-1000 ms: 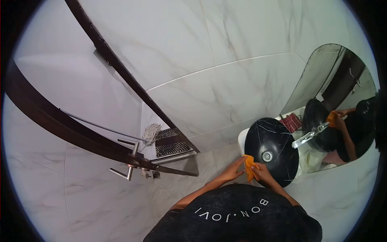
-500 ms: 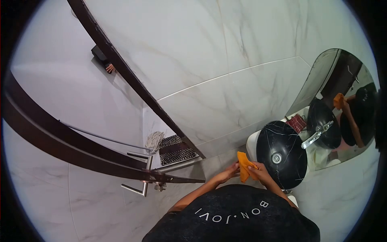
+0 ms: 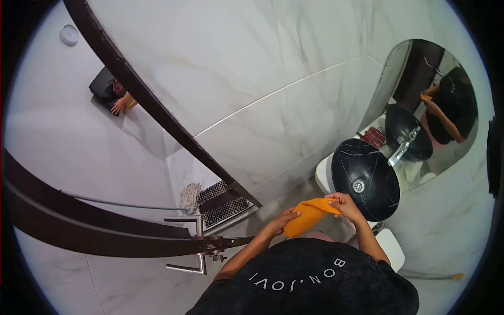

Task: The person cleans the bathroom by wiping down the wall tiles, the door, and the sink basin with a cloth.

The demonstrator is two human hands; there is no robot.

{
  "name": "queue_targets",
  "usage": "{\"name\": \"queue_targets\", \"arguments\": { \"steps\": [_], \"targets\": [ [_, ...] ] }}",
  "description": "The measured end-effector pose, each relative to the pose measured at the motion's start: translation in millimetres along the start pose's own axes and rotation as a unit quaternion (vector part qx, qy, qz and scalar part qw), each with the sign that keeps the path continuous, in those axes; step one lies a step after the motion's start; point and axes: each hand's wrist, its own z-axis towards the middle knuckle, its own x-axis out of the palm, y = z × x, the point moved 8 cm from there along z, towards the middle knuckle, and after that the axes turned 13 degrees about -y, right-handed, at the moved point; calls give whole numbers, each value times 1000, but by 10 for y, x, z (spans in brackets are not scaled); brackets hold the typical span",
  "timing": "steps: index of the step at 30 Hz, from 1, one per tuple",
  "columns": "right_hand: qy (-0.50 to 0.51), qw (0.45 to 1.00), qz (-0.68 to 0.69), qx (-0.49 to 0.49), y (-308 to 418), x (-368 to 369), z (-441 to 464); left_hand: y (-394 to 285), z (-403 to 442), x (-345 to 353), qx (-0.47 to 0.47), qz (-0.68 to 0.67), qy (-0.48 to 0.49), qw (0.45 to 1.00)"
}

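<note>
An orange cloth (image 3: 304,220) is stretched between my two hands, in front of my black shirt. My left hand (image 3: 282,220) grips the cloth's left side, fingers closed on the fabric. At the opposite end, my right hand (image 3: 345,205) pinches a folded upper edge. Just beyond my right hand is a black oval washbasin (image 3: 362,163) with white veining and a round metal drain. A chrome tap (image 3: 401,149) stands at the basin's far right side.
A mirror (image 3: 446,105) leans over the basin beside a dark red patterned item (image 3: 374,137). On the left are a dark door (image 3: 136,244) with metal handles, a mop head (image 3: 189,197) and a black-and-white mat (image 3: 223,205). Another person's hand (image 3: 122,104) shows beyond the frame.
The orange cloth has gone from bunched between my hands to spread wider. My hands have moved apart, the right one upward. The view has shifted, showing more of the other person's hand.
</note>
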Motion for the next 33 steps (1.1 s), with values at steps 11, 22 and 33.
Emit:
{"name": "queue_targets", "arguments": {
  "steps": [11, 22, 33],
  "targets": [
    [-80, 934, -281, -204, -447, 627, -366, 195, 18, -75, -36, 13, 28, 999],
    [-94, 946, -170, -260, -474, 841, -378, 237, -82, -117, -69, -39, 92, 993],
    [-350, 920, -7, -178, -443, -752, -174, 202, -95, -83, -35, 113, 91, 989]
  ]
}}
